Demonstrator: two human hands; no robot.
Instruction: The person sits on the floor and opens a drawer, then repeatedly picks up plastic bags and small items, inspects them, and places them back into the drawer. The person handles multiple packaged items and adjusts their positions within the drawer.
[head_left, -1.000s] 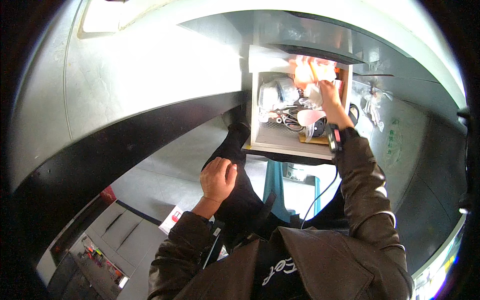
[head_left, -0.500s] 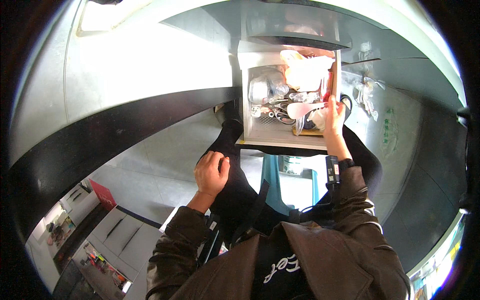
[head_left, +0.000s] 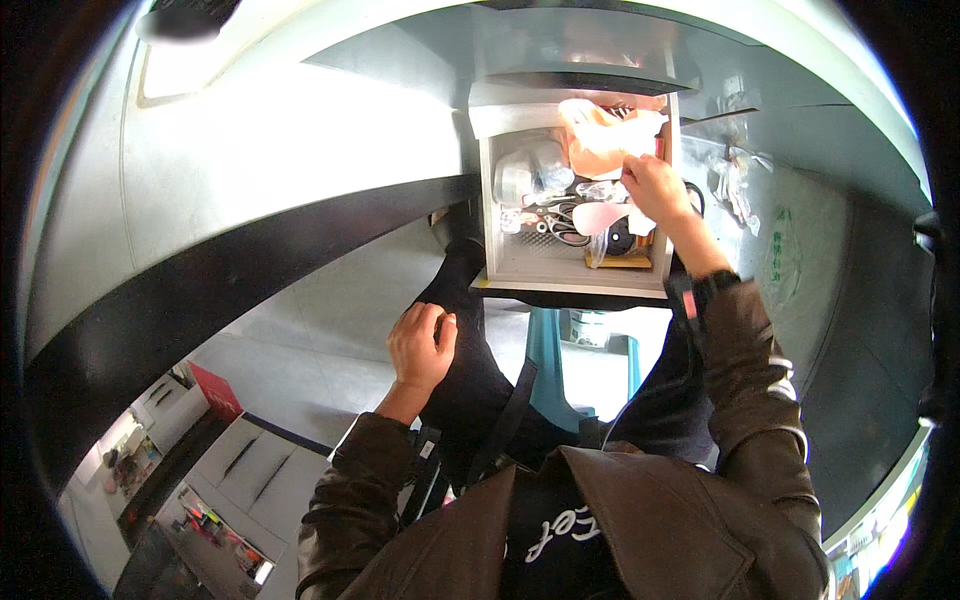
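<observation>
An open drawer (head_left: 570,291) in front of me is full of odds and ends. My right hand (head_left: 655,190) is over its right side with the fingers curled in, next to a crumpled orange plastic bag (head_left: 592,145). Whatever those fingers grip, if anything, is hidden. Just left of that hand lies a pink paddle-shaped utensil (head_left: 598,217). Scissors (head_left: 566,230) with dark handles are left of it, and a black round thing (head_left: 621,238) is below it. Clear plastic packaging (head_left: 528,175) fills the left part. My left hand (head_left: 422,347) rests on my left thigh, fingers curled and nothing in them.
A blue-green stool (head_left: 545,350) shows between my legs. A long dark edge (head_left: 250,240) borders the bright white surface at left. Clear crumpled plastic (head_left: 737,190) lies right of the drawer. White drawers (head_left: 245,460) and a red panel (head_left: 214,390) are at lower left.
My right hand has moved up and slightly left, away from the pink utensil's handle end toward the orange bag. The black round thing has come into sight. My left hand stays put.
</observation>
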